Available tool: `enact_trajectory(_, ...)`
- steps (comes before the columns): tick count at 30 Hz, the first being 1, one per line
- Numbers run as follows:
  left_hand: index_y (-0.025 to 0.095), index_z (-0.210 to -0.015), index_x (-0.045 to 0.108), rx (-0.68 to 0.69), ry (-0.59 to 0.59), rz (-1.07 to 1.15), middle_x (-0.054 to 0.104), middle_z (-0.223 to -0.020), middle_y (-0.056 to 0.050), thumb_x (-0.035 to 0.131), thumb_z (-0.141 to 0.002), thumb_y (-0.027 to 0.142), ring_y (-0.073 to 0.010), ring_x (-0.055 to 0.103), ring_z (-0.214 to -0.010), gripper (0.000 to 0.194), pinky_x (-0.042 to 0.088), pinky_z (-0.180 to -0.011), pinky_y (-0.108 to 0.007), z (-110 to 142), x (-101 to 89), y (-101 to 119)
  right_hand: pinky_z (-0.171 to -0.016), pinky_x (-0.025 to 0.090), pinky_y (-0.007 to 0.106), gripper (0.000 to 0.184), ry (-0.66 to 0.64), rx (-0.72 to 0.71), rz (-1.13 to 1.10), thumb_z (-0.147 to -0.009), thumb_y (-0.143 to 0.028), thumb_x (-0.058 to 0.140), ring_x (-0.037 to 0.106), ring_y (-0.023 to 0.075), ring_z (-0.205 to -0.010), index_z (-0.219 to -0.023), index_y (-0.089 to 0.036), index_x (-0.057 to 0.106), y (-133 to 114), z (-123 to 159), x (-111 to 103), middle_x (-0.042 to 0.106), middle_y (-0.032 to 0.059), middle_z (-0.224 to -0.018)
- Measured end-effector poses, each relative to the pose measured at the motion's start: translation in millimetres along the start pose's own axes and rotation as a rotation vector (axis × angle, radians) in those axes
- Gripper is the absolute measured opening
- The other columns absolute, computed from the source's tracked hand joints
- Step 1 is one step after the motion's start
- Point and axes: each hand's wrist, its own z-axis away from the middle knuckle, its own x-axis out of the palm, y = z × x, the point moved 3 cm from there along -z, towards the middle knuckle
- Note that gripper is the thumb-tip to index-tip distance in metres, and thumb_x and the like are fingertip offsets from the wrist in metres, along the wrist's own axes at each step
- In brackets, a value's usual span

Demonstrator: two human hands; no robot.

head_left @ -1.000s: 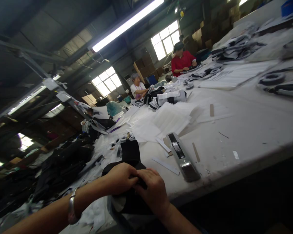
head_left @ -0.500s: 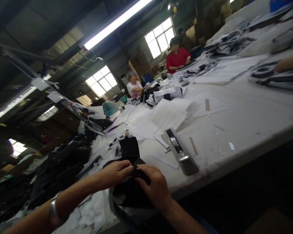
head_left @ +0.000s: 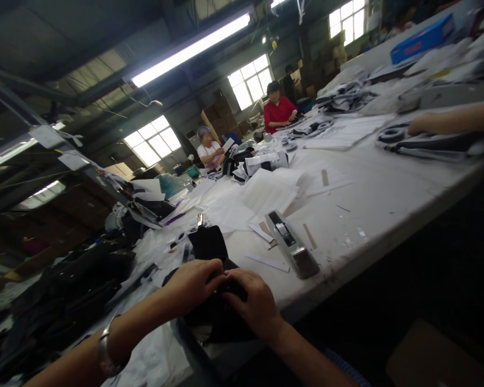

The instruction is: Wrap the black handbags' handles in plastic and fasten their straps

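At the table's front edge lies a black fabric piece [head_left: 210,244] with a raised flap and a small metallic-looking tag at its far end. My left hand [head_left: 201,282], a silver bangle on its wrist, is closed on the black fabric, with thumb and fingers pinched together. Right beside it, my right hand [head_left: 254,301] grips the same fabric, fingers curled over it and thumb below. The two hands' fingertips meet or nearly meet. Exactly what is pinched between them is hidden. A grey tape dispenser [head_left: 292,244] stands to the right of the hands.
The white table [head_left: 371,215] carries paper strips, white sheets [head_left: 272,191] and black-and-white bundles. Dark fabric is heaped [head_left: 64,290] at left. Two people sit across the table; another person's arm [head_left: 452,119] reaches in at right. A blue box [head_left: 422,38] stands far right.
The view has shifted, so the table things sit further left. My left hand has tipped over more, closer to the right hand. The co-worker across now holds up a white piece.
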Motion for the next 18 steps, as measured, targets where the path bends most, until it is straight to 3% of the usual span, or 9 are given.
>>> enact_trajectory(7, 0.017, -0.078, 0.065, -0.015, 0.023, 0.172, 0.067, -0.073, -0.001, 0.055, -0.086, 0.045, -0.0175, 0.060, -0.071, 0.030, 0.039, -0.063, -0.025, 8.0, 6.3, -23.0, -0.104, 0.045, 0.041, 0.035, -0.006, -0.064, 0.056, -0.083, -0.015, 0.067, 0.059, 0.0240, -0.117, -0.116, -0.021, 0.064, -6.1, 0.7, 8.5, 0.069, 0.0068, -0.119)
enact_trajectory(13, 0.017, -0.073, 0.060, 0.046, 0.049, 0.182, 0.062, -0.069, 0.001, 0.057, -0.083, 0.039, -0.0159, 0.056, -0.067, 0.023, 0.037, -0.061, -0.025, 8.2, 8.8, -18.3, -0.102, 0.047, 0.041, 0.034, 0.069, -0.153, 0.091, -0.079, -0.015, 0.071, 0.062, 0.0244, -0.110, -0.112, -0.021, 0.066, -13.3, 2.7, 7.2, 0.072, 0.0063, -0.112)
enact_trajectory(18, 0.019, -0.072, 0.056, 0.180, 0.028, 0.260, 0.056, -0.067, 0.004, 0.054, -0.088, 0.041, -0.0132, 0.050, -0.064, 0.027, 0.035, -0.059, -0.023, 6.8, 15.0, -14.7, -0.102, 0.048, 0.040, 0.034, 0.106, -0.157, 0.110, -0.080, -0.014, 0.070, 0.062, 0.0239, -0.111, -0.113, -0.021, 0.066, -15.6, 8.1, 4.8, 0.072, 0.0068, -0.113)
